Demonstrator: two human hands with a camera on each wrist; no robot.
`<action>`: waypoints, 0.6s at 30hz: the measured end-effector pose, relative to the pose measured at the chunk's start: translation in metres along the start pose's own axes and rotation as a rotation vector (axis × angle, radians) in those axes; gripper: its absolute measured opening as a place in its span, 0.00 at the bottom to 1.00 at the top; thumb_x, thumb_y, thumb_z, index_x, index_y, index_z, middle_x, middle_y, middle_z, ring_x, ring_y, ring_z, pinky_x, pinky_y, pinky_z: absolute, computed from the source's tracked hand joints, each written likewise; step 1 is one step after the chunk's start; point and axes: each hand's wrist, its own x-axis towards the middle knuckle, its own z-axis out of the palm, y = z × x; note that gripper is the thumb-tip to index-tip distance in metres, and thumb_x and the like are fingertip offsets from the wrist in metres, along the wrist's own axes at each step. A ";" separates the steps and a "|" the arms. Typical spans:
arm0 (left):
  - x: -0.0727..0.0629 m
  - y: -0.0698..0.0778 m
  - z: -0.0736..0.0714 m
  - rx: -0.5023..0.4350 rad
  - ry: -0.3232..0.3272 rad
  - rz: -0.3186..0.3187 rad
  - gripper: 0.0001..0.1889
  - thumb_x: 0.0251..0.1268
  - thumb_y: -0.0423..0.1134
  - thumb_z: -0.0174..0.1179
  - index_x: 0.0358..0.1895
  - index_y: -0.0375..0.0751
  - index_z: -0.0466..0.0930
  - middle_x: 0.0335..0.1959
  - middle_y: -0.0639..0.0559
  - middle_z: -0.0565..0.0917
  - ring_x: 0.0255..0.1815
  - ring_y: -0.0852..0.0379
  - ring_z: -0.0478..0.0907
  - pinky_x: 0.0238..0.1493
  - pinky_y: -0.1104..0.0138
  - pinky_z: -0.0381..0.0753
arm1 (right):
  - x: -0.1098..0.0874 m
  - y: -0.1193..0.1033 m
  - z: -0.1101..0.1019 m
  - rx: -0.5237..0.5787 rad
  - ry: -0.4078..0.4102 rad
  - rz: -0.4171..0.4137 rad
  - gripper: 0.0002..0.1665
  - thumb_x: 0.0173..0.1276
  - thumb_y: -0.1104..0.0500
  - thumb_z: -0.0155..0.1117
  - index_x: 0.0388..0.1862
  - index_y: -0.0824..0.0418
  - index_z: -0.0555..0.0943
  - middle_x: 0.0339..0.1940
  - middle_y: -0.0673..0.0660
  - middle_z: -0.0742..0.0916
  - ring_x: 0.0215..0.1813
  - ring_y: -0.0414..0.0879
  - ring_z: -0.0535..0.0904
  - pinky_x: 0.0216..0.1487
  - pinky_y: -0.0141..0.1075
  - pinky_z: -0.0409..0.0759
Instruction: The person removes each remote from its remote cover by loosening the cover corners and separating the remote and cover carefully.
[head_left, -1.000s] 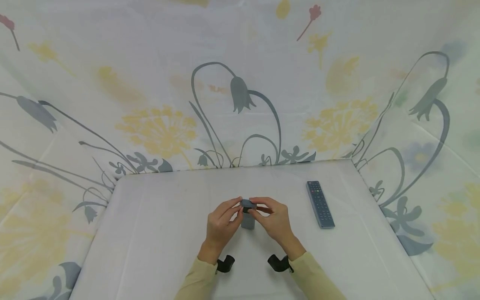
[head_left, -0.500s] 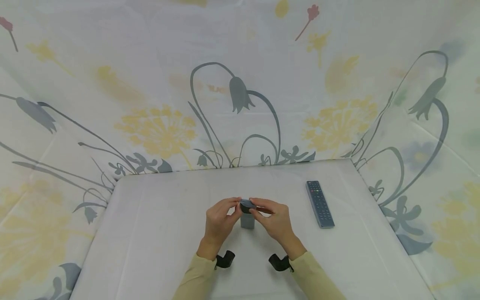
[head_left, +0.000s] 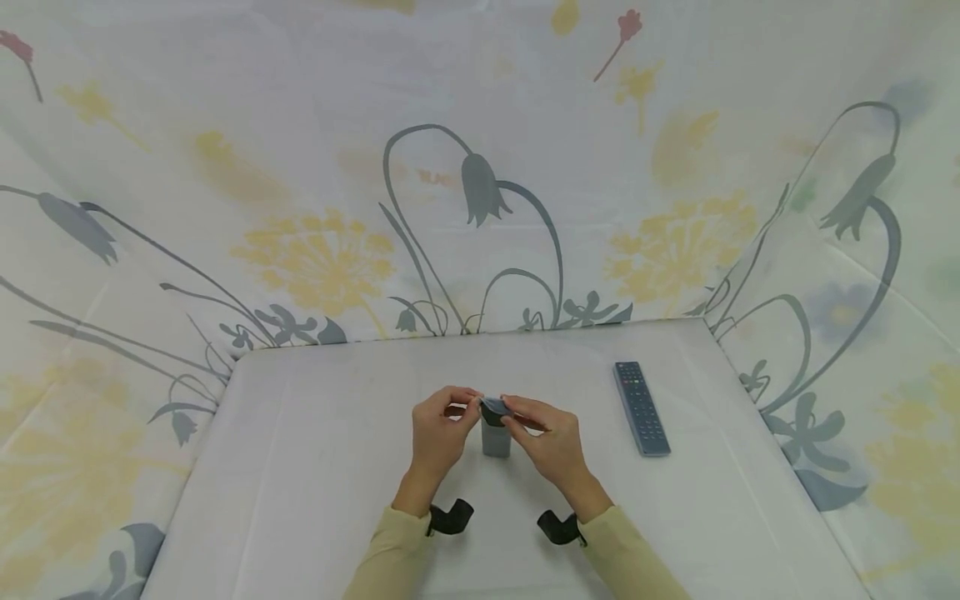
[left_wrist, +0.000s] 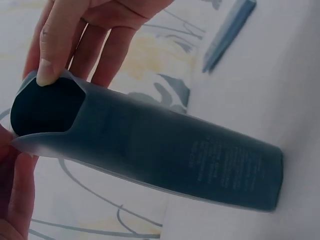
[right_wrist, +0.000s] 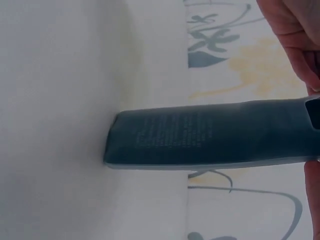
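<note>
A soft blue-grey sleeve (head_left: 496, 442) stands upright on the table between both hands, its bottom end at the tabletop. In the left wrist view its top gapes with a dark inside, and small pale print runs across its lower part. My left hand (head_left: 437, 433) pinches the left side of the rim. The right hand (head_left: 555, 435) pinches the opposite side, its thumb hooked over the edge in the left wrist view. To the right lies a dark remote control (head_left: 641, 408), with its buttons up and neither hand touching it.
The table (head_left: 337, 467) has a white cover. Flower-patterned cloth (head_left: 525, 100) rises behind it and along both sides. A black wrist device (head_left: 452, 517) sits at the left cuff, another black device (head_left: 558, 527) at the right one.
The left fingers have shifted slightly upward at the rim, and the mouth of the sleeve has changed shape. The right hand keeps its pinch. The remote control stays where it was.
</note>
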 end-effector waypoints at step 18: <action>0.014 0.031 -0.004 -0.134 -0.050 -0.362 0.03 0.61 0.21 0.64 0.31 0.25 0.80 0.35 0.35 0.86 0.32 0.59 0.83 0.33 0.72 0.82 | -0.002 0.002 -0.002 -0.285 -0.011 -0.220 0.19 0.77 0.56 0.58 0.52 0.72 0.84 0.48 0.64 0.88 0.47 0.56 0.86 0.43 0.35 0.82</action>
